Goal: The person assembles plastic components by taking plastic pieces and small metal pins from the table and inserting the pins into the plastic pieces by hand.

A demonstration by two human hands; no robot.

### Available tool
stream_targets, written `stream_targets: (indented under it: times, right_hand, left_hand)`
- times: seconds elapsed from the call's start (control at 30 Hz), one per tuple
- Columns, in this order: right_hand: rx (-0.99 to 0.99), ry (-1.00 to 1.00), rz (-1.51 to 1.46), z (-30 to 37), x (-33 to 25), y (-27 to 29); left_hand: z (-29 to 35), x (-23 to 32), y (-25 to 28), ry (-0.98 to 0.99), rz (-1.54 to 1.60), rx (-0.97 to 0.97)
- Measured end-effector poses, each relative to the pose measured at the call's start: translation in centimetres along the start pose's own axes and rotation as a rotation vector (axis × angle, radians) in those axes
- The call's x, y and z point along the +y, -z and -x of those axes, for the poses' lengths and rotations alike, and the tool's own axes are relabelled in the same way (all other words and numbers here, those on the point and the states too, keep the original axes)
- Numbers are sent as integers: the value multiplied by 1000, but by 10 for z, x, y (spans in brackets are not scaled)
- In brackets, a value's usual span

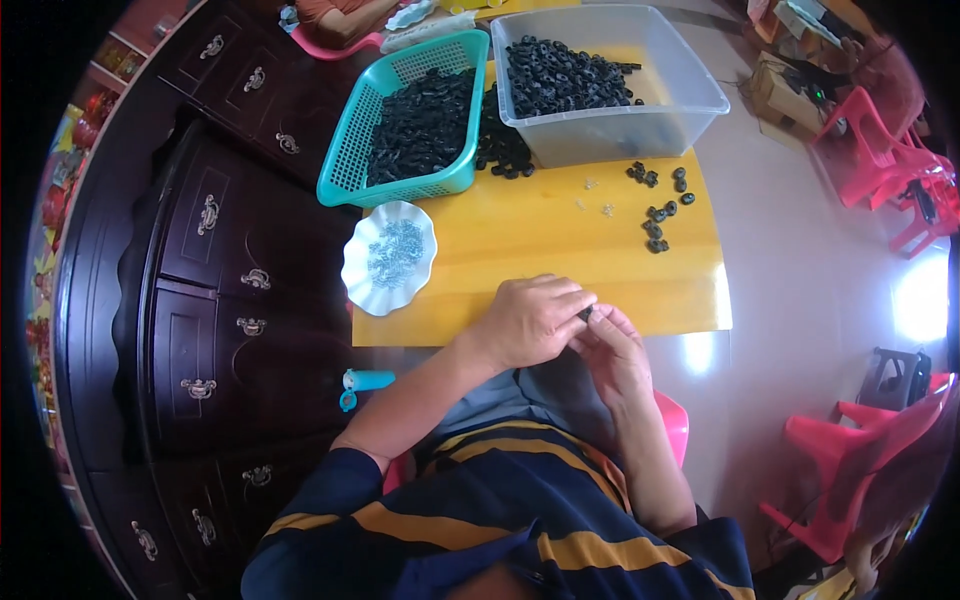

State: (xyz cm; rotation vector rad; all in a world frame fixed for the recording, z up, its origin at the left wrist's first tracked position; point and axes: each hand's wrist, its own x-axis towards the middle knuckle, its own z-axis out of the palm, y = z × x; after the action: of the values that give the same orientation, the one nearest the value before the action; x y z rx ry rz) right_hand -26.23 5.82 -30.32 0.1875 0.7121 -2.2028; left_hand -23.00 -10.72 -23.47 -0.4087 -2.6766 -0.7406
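My left hand (538, 320) and my right hand (614, 352) meet over the near edge of the yellow table. Both are closed, fingertips pinching a small black part (586, 313) between them; most of it is hidden by the fingers. To the left of my hands stands a white scalloped dish (357, 262) holding many tiny clear pieces (396, 254). Farther off, several loose black parts (656, 214) lie at the table's right side, with a few tiny clear pieces (607, 210) beside them.
A teal basket (340, 165) full of slim black pieces and a clear plastic bin (625, 135) with black parts stand at the back. Dark wooden drawers (215, 240) line the left. Pink chairs (850, 450) are at right. Another person's arm (350, 20) shows at the far end.
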Motion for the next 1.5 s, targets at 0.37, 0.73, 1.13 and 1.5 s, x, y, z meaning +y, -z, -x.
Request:
stream_targets:
  times: [0.37,0.73,1.13,1.5]
  right_hand:
    - [-73,12,140,0,1,-1]
    - [-41,-24,332,4,-2,-14]
    - [195,384,172,3,-2,-9]
    - [237,450,117,2,-12,-9]
  left_hand:
    - [-2,-4,17,137,272,-121]
    - [-34,-82,113,382,-454,399]
    - [-70,-27,-47,52,57,-12]
    - [-67,-38,-72,26,-97,-23]
